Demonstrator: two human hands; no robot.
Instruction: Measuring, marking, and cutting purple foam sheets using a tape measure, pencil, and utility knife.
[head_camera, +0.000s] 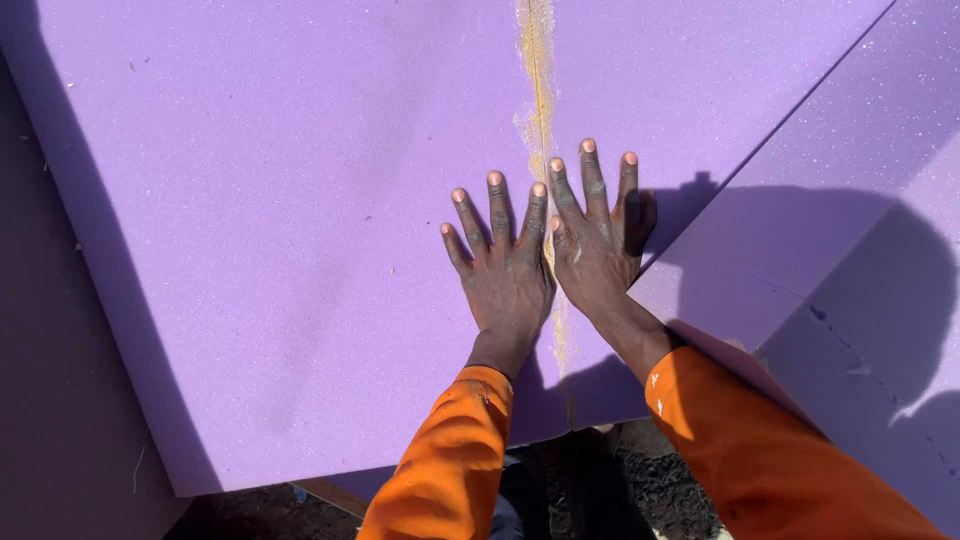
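A large purple foam sheet (270, 200) fills most of the view. A yellowish glue seam (540, 90) runs down its middle from the top edge. My left hand (500, 260) lies flat on the foam just left of the seam, fingers spread. My right hand (592, 235) lies flat beside it on the other side of the seam, fingers spread, its thumb side touching the left hand. Both hands press on the foam and hold nothing. Orange sleeves cover both forearms.
A second purple foam sheet (850, 230) lies at the right, partly over the first, with my shadow across it. Dark ground (640, 495) shows below the foam's near edge between my arms. A shaded foam side face (60, 350) runs down the left.
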